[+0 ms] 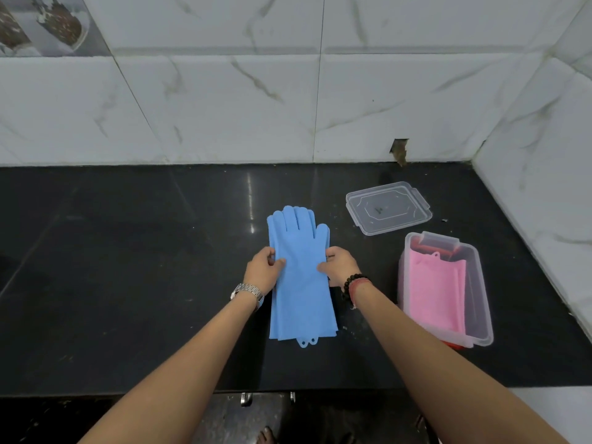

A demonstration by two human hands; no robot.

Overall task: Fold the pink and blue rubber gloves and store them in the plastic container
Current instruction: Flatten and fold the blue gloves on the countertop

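as we look down at a black counter [128, 283], we see the blue gloves [302, 283] stacked flat at its middle, fingertips pointing toward the tiled wall [224, 107]. our left hand [264, 267] pinches the stack's left edge, fingers curled under and thumb on top; our right hand [339, 264] pinches its right edge the same way. to the right stands a clear container [480, 302] holding the folded pink gloves [432, 290]. its lid [387, 208] lies apart, behind it.

Black countertop [128, 283] carries blue gloves [301, 302], clear lid [387, 208] and plastic container [480, 302]
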